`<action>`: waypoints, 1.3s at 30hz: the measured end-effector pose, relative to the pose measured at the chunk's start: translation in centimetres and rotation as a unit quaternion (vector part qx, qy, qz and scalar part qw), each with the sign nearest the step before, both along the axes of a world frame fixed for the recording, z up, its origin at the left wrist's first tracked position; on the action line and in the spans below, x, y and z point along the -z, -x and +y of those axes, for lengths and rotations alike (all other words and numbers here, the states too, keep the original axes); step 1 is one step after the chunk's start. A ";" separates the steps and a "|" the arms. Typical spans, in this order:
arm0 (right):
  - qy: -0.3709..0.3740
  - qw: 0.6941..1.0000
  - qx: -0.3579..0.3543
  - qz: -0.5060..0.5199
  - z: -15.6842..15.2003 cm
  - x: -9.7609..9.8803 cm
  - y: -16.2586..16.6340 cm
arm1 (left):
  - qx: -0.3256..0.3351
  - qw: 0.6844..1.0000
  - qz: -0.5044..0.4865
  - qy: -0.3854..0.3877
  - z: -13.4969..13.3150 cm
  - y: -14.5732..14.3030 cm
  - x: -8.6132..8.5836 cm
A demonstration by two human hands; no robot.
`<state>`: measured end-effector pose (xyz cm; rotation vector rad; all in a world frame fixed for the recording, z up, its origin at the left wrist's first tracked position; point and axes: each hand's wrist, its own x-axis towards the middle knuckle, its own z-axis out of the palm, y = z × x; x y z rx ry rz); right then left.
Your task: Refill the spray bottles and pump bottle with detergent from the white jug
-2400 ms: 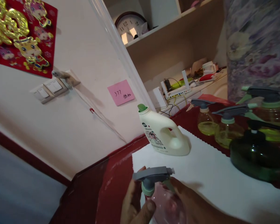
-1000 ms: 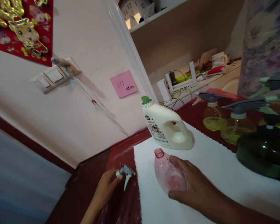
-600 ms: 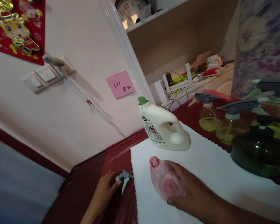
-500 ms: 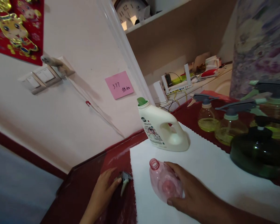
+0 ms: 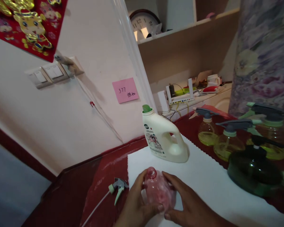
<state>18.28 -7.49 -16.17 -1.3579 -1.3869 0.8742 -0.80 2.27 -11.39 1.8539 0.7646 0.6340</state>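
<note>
A clear pink bottle (image 5: pixel 159 192) with an uncapped neck stands on the white sheet (image 5: pixel 203 189). Around its left side curves my left hand (image 5: pixel 138 201), thumb at the front. My right hand (image 5: pixel 183 198) wraps the right side, so both hands hold it. To the left, a grey and green spray trigger head (image 5: pixel 118 187) with a long thin tube lies on the red table surface. Behind the bottle stands a cream jug (image 5: pixel 165 138) with a handle and a green spout at its open mouth.
On the right stand several spray bottles (image 5: pixel 207 134) with yellow liquid and a dark green pump bottle (image 5: pixel 254 171). A wall with a pink note (image 5: pixel 125 90) borders the left. Behind are shelves with a router (image 5: pixel 181 94) and a clock (image 5: pixel 144 23).
My left hand has left the spray trigger head and moved right onto the pink bottle. The trigger head now lies free on the table. My right hand still holds the bottle.
</note>
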 end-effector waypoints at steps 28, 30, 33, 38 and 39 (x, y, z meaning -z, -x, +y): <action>-0.066 0.967 0.243 -0.019 9.3 -7.3 -10.8 | -0.153 0.985 0.041 -0.063 1.5 0.9 1.0; -0.076 0.960 0.269 -0.023 9.5 -7.3 -10.2 | -0.152 0.985 0.049 -0.061 1.5 1.0 0.9; -0.087 0.944 0.316 -0.035 9.6 -7.6 -8.8 | -0.149 0.985 0.060 -0.064 1.5 1.0 1.0; -0.095 0.926 0.363 -0.047 8.8 -9.2 -6.8 | -0.155 0.984 0.059 -0.072 1.6 1.1 1.2; -0.094 0.926 0.362 -0.053 8.4 -9.7 -6.6 | -0.154 0.984 0.057 -0.074 1.6 1.1 1.3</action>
